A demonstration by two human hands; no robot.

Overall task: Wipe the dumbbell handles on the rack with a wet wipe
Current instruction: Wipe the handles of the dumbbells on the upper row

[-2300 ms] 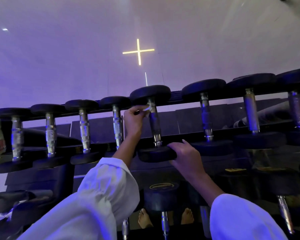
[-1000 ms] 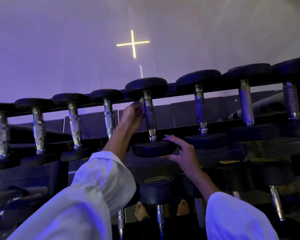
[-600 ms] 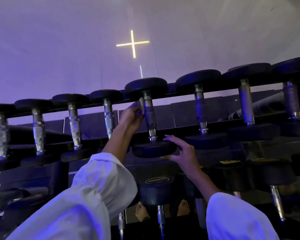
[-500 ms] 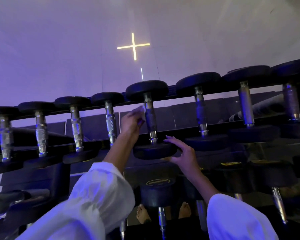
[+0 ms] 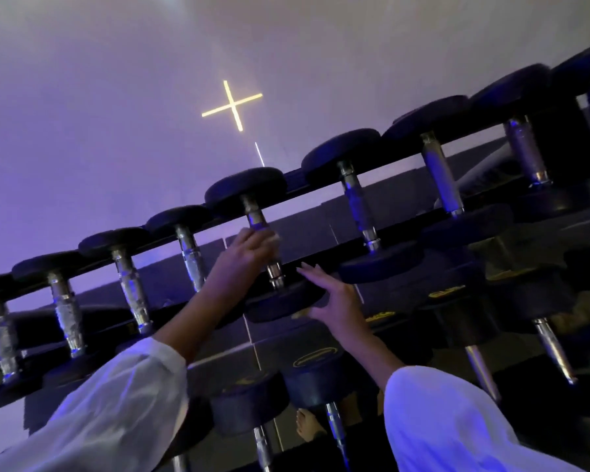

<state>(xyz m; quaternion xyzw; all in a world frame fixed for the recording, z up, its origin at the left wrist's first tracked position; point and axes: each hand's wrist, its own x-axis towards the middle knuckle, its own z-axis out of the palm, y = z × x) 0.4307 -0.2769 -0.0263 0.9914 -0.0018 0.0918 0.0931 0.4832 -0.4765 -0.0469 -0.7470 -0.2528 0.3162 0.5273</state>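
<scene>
We found the task at the wiping step, on the top tier of the rack [image 5: 295, 187], at the dumbbell [image 5: 246, 189] in the centre of the frame.

The left hand [image 5: 242, 253] was on the middle of that dumbbell's handle [image 5: 255, 218]. Its fingers were curled round the bar, and a pale scrap of wipe [image 5: 274, 237] showed at the fingertips. How much of the wipe lay between palm and metal could not be seen. Bare metal showed above and below the grip.

The right hand [image 5: 334, 301] lay just right of centre. Its fingers were straight and spread against the near head [image 5: 280, 301] of the same dumbbell, holding nothing. We judged this to be a steadying touch, to stop the dumbbell rolling.

Progress could not be established, as the frame was blurred and tilted and no handle showed plainly as wiped or unwiped. The next handle [image 5: 358, 209] stood up and to the right, with others running towards the lower left and the upper right. A lower tier [image 5: 314, 376] sat near the bottom of the frame.

In our judgement the next move called for:
- running the wipe along the bar to both collars;
- twisting the grip to cover the underside;
- letting go and shifting both hands to a neighbouring handle.

The wipe is small, so it could slip out during that shift.
</scene>
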